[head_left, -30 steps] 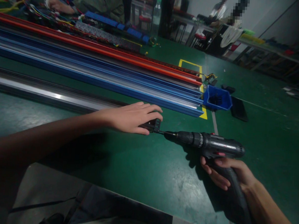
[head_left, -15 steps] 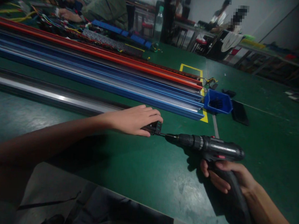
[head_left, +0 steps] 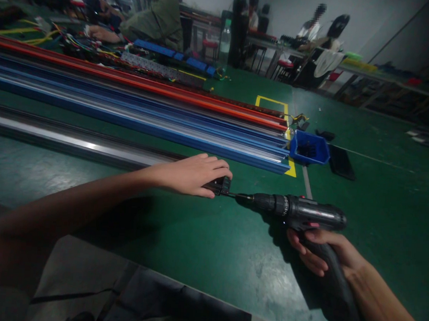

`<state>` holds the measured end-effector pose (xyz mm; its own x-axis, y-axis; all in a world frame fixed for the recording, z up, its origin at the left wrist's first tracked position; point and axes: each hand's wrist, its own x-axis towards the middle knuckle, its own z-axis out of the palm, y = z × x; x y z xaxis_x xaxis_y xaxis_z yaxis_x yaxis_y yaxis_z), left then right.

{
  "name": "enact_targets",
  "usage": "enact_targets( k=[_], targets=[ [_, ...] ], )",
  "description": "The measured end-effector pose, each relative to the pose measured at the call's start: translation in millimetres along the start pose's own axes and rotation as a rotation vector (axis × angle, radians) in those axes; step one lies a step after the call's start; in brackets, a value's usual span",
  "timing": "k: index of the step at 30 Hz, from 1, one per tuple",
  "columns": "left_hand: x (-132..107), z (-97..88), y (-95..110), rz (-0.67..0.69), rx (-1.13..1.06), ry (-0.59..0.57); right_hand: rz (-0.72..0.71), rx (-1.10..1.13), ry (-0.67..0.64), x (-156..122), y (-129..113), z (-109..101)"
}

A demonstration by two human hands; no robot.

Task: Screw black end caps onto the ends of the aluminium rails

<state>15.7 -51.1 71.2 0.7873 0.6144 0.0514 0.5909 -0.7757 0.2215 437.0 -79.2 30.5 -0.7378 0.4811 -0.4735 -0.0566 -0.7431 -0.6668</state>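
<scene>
My left hand is closed over the end of a long grey metal rail, with its thumb on the near side and its fingers across the top. Just past the fingertips shows the black end cap of this rail. My right hand grips the handle of a black cordless drill, which lies level and points left. Its thin bit reaches the end cap; whether it sits in a screw is too small to make out. A tiny light shows near the trigger.
Behind the grey rail lie blue rails and orange rails. A blue bin with small dark parts stands off their right ends, beside a dark phone-like slab. Wiring, a bottle and a co-worker's sleeve are farther back.
The view has shifted slightly. Both hands keep nearly the same places, with the bit still at the end cap. A tiny light now shows near the drill's trigger.
</scene>
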Motion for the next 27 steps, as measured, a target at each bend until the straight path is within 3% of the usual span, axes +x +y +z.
enact_targets(
  k=[17, 27],
  targets=[
    [0.2, 0.8, -0.4, -0.008, 0.003, -0.003, -0.014, 0.01, -0.027, 0.6, -1.0, 4.5],
    [2.5, -0.3, 0.1, -0.002, 0.051, -0.031, 0.01, 0.013, 0.046, 0.8, 4.5, -3.5]
  ],
)
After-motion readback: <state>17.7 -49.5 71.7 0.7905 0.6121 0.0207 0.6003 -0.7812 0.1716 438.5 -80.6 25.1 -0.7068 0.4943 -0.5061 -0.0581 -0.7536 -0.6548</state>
